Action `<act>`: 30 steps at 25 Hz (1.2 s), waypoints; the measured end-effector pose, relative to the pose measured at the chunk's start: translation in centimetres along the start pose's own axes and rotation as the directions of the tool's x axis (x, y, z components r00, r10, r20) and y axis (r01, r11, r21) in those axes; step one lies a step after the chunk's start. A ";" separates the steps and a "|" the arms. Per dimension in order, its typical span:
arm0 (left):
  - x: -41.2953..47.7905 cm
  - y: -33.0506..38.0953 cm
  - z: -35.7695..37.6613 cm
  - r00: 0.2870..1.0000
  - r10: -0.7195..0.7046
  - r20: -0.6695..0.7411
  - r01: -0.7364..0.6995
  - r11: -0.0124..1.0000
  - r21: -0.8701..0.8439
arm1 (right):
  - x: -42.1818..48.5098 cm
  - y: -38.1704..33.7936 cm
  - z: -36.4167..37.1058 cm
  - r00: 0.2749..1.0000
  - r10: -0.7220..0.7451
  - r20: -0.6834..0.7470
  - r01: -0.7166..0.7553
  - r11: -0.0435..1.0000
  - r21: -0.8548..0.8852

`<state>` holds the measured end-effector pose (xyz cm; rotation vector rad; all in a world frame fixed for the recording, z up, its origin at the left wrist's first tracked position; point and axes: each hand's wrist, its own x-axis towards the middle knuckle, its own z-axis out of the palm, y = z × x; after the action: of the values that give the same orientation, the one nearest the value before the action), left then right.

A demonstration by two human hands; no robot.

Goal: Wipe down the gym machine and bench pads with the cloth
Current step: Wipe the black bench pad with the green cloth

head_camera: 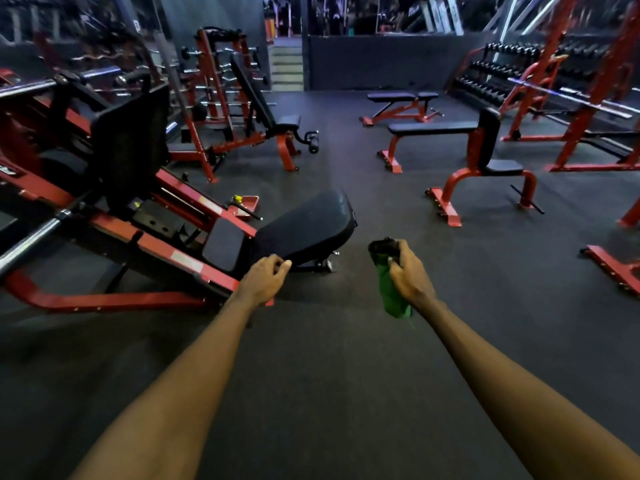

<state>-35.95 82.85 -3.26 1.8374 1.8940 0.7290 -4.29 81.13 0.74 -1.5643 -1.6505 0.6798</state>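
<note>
Cloth (392,289) green, bunched, dangling, gripped in right hand (408,271); left hand (266,277) loosely curled, empty.

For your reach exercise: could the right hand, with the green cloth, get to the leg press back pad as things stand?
Probably yes: the right hand holds the green cloth beside the back pad, with only bare floor between them.
</note>
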 end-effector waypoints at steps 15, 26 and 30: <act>31.6 -1.4 3.9 0.997 -0.076 -0.016 0.076 0.996 0.045 | 33.5 4.3 6.9 0.991 -0.087 0.104 0.080 0.994 0.069; 55.2 -4.3 5.7 0.999 -0.032 0.003 0.032 0.999 0.026 | 54.8 6.2 14.4 0.982 -0.112 0.150 0.106 0.993 0.053; 62.3 -6.8 6.1 0.997 -0.075 0.027 0.075 0.997 -0.006 | 63.1 7.5 16.4 0.987 -0.054 0.148 0.052 0.999 0.013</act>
<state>-41.00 145.45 -7.84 1.7532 1.9296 0.6816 -11.37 146.10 -4.74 -1.4883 -1.7887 0.7910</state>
